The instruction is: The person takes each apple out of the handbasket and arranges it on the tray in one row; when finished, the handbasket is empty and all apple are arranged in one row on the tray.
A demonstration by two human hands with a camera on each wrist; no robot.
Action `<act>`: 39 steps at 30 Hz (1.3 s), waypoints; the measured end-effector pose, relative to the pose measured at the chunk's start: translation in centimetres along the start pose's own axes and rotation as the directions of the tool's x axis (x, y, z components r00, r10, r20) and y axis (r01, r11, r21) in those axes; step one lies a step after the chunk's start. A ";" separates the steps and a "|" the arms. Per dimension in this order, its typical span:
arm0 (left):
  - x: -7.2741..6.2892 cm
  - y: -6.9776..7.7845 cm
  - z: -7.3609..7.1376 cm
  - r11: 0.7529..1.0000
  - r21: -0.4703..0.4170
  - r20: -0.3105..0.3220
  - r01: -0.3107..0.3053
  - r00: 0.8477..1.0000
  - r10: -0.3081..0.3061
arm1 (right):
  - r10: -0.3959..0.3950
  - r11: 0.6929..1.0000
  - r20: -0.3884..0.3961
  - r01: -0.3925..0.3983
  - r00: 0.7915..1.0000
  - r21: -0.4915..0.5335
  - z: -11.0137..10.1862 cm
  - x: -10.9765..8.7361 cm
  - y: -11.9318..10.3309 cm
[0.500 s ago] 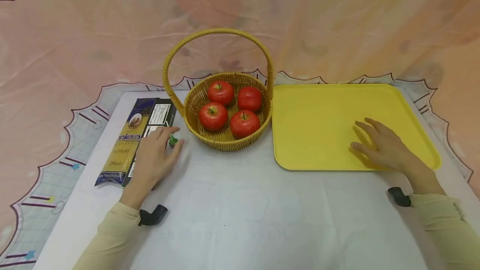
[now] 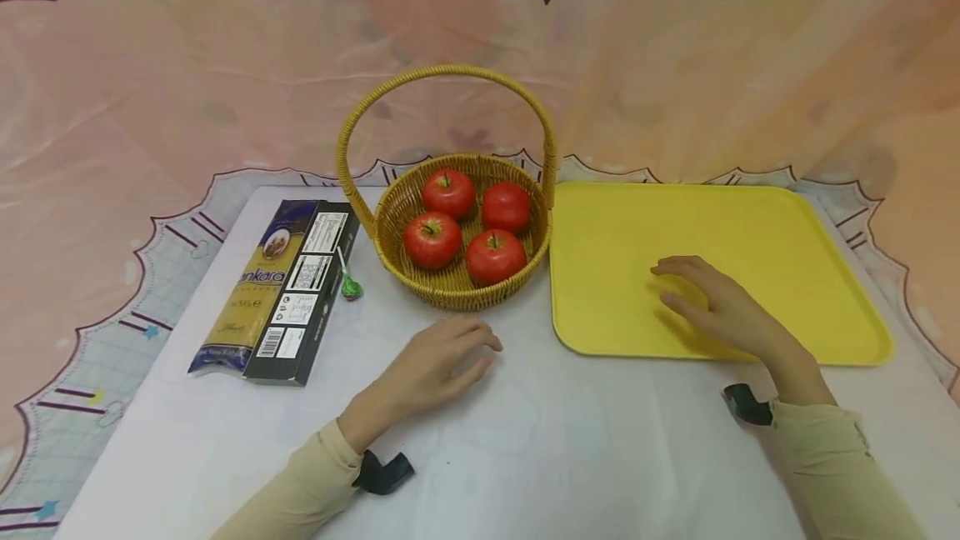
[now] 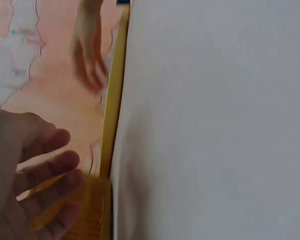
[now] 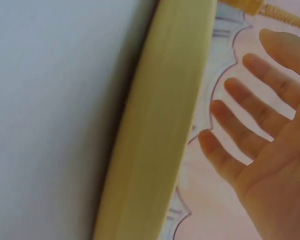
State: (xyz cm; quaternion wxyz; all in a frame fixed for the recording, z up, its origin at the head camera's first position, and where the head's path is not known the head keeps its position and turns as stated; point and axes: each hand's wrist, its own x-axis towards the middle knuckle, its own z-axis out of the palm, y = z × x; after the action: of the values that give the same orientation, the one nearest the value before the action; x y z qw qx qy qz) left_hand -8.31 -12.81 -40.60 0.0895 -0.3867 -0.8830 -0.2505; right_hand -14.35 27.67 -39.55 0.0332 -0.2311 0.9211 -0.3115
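Observation:
My left hand [image 2: 435, 365] hovers in front of the wicker basket [image 2: 457, 300], its fingers loosely bent and holding nothing. Inside that basket lie several red apples [image 2: 432, 240]. Over the front part of the yellow tray [image 2: 615, 273] is my right hand [image 2: 723, 307], with relaxed fingers and nothing in them. The right wrist view shows its fingers [image 4: 260, 115] spread beside the tray's edge. A lollipop [image 2: 350, 286] with a green wrapper and white stick lies left of the basket, by a black box [image 2: 303, 298].
A gold and blue pasta packet [image 2: 251, 290] marked "ankara" lies along the left side of the black box. The basket's tall handle [image 2: 446, 71] arches upward. A patterned cloth [image 2: 675, 65] hangs behind the white table [image 2: 540, 457].
My left hand has moved right and toward me, away from the lollipop and the black box, uncovering both. My right hand has shifted left over the tray. The view has shifted slightly.

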 end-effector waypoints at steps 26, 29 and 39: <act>4.7 1.3 6.3 0.978 -0.005 0.143 -0.206 0.968 0.205 | -0.275 0.960 0.008 0.275 0.961 -0.047 1.6 5.9 -5.3; 4.8 1.3 6.4 0.975 -0.029 0.120 -0.221 0.967 0.223 | -0.298 0.952 0.025 0.299 0.954 -0.059 1.5 6.8 -5.8; 5.5 1.8 6.9 0.978 -0.017 0.071 -0.206 0.976 0.207 | -0.389 0.916 0.069 0.394 0.918 -0.073 1.6 9.6 -7.3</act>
State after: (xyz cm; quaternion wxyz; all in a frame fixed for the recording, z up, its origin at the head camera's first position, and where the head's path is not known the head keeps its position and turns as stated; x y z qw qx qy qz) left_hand -10.52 -4.77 -43.92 0.0809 -0.4858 -0.8394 -0.2299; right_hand -19.60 17.41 -35.77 -0.0155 -0.4201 0.8674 -0.2662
